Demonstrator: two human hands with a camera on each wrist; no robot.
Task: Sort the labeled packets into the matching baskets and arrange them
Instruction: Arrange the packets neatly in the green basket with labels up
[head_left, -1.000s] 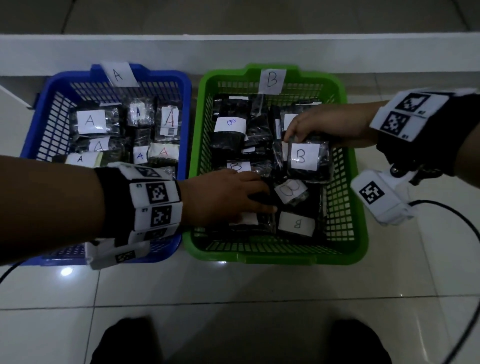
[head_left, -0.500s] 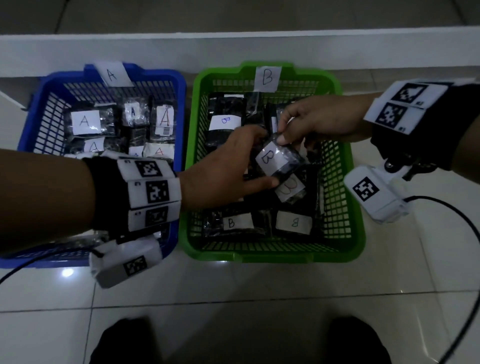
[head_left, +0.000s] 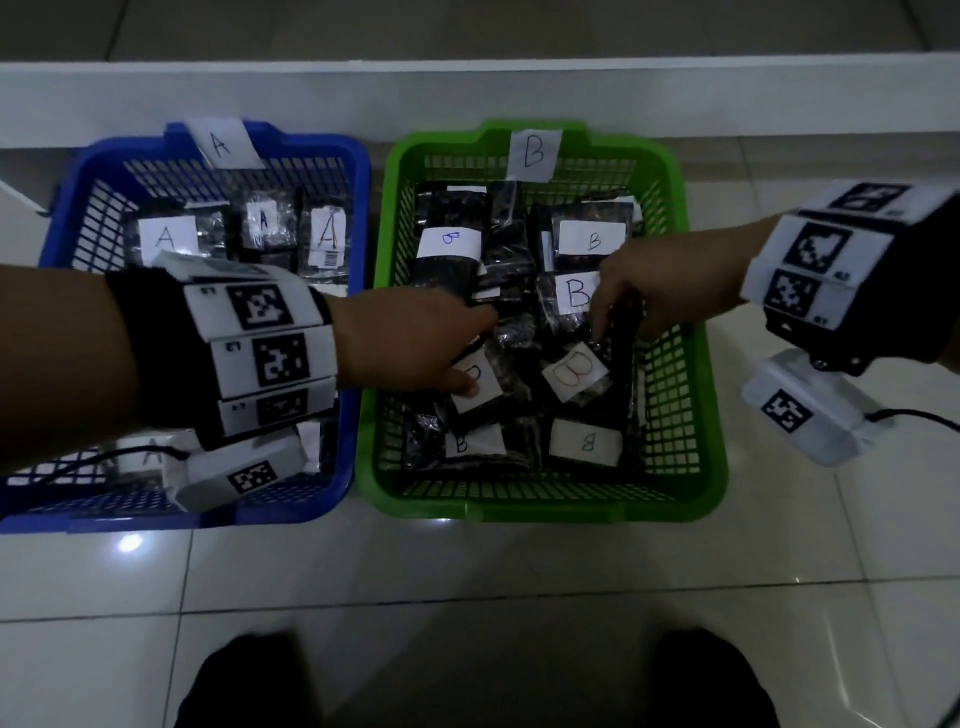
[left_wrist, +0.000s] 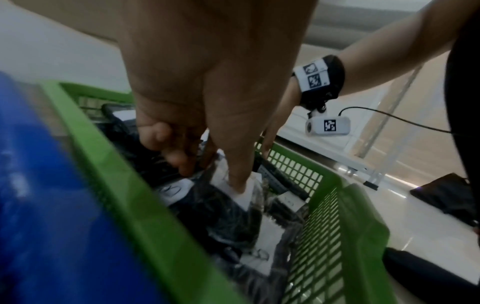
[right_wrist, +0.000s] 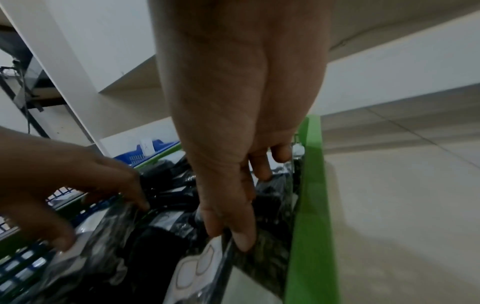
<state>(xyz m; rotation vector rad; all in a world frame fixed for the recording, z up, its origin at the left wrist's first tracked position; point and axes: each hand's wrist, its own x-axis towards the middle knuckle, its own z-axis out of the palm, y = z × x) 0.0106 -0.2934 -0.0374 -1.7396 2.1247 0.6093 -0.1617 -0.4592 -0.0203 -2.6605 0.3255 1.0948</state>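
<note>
Down on the tiled floor (head_left: 519, 571): a blue basket (head_left: 359, 218) on the left and a green basket (head_left: 545, 506) on the right, just beside each other. On the back rim of the blue one, a paper tag with an A (head_left: 222, 144). On the back rim of the green one, a paper tag with a B (head_left: 534, 154). In the blue basket, dark packets with A labels. In the green basket, dark packets with B labels, packed close together.

Both hands inside the green basket.

Left hand (head_left: 410, 348) near the left side. Thumb flat on the white label of a packet (head_left: 480, 387), other fingers curled round its far edge, so pinching that packet. Letter on the label half hidden by the thumb.

Right hand (head_left: 654, 280) near the right wall. Thumb and first finger pinching the top edge of a dark packet (head_left: 621, 338), seen close up from the right wrist (right_wrist: 262, 253). Other fingers loosely bent behind. Right beside it, touching, a packet with a red B (head_left: 574, 371).

Two more B packets along the near wall, flat on the bottom.
</note>
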